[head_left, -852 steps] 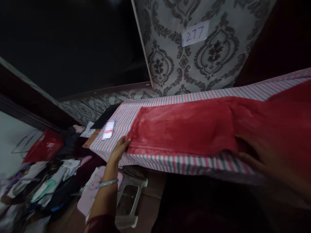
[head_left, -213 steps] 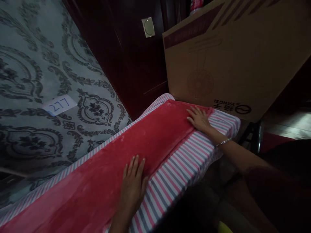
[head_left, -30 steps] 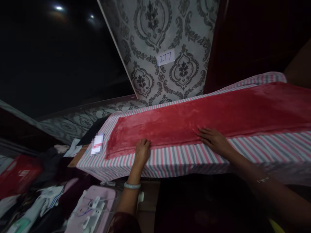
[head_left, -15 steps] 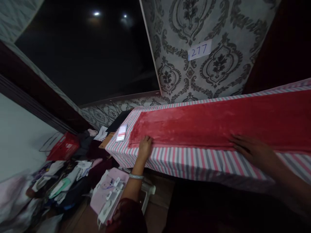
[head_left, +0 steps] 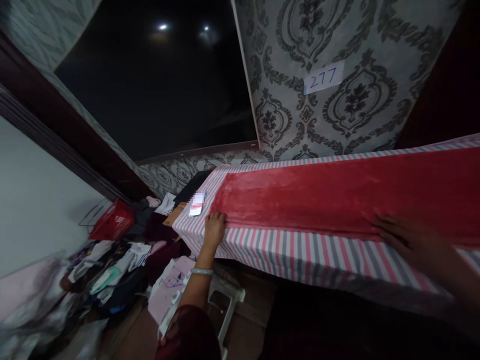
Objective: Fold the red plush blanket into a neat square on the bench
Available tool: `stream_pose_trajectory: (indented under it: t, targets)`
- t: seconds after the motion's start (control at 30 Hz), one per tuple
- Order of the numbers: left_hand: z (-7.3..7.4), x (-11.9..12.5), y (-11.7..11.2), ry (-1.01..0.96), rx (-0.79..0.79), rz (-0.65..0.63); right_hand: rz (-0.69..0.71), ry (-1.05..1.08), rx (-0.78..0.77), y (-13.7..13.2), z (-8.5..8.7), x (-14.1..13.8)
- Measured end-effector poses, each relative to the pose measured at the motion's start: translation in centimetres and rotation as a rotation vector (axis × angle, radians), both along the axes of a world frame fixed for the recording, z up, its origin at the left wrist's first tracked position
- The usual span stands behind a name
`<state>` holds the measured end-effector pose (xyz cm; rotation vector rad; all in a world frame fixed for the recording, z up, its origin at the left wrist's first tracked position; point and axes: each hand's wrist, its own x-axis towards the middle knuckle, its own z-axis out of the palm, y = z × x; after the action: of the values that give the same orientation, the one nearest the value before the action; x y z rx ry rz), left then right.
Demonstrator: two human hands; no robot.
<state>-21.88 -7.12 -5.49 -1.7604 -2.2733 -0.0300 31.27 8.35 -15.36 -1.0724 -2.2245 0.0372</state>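
Patterned wallpaper [head_left: 354,100] rises beyond the red cloth [head_left: 300,197], with a label [head_left: 324,78] marked 277 fixed to it and a large dark screen [head_left: 161,90] behind the cloth's left end. Long and flat, the cloth lies on a striped surface [head_left: 281,245] and runs out of view to the right. Just past its left end is a small pixelated item [head_left: 196,205] that cannot be made out; farther left and lower than the cloth are a red bag [head_left: 112,221] and a heap of clothes [head_left: 116,280], and a pale frame [head_left: 239,294] stands below its near edge. Both hands touch the cloth, well apart from each other. The left hand [head_left: 215,227] is at the near left corner, fingers side by side and bent over the edge; whether it pinches the fabric cannot be told. The right hand [head_left: 405,235] lies farther right along the near edge, fingers stretched out, thumb apart. Judging by its sheen, the cloth should be soft, limp and fairly light, perhaps plush, slow to tear but quick to wrinkle or slide. A corner, or the near edge with all layers gathered, seems the surest hold.
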Motion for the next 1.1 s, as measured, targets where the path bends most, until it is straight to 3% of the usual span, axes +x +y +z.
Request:
stream_pose_trajectory:
  t: [0.2,0.57,0.73,0.87,0.97,1.1]
  targets:
    - [0.8,-2.1,-0.8,0.027,-0.014,0.039,-0.007,0.008,0.016,0.1,-0.2,-0.2]
    - [0.9,-2.4,-2.4,0.077,-0.048,0.03,0.021,0.005,0.074,-0.1,0.2,-0.3]
    - [1.4,-3.0,-2.4,0.081,-0.115,0.025,0.006,-0.014,0.013,-0.2,1.0,-0.7]
    - [2.6,-3.1,-0.5,0.029,-0.163,0.069,-0.051,0.002,-0.037,-0.6,1.8,-1.3]
    - [3.3,-1.8,2.0,0.016,-0.093,0.081,-0.09,-0.002,-0.022,-0.9,2.6,-1.6]
    - [2.6,0.9,5.1,0.059,-0.006,-0.006,-0.246,-0.089,0.006,-0.9,3.1,-1.9]
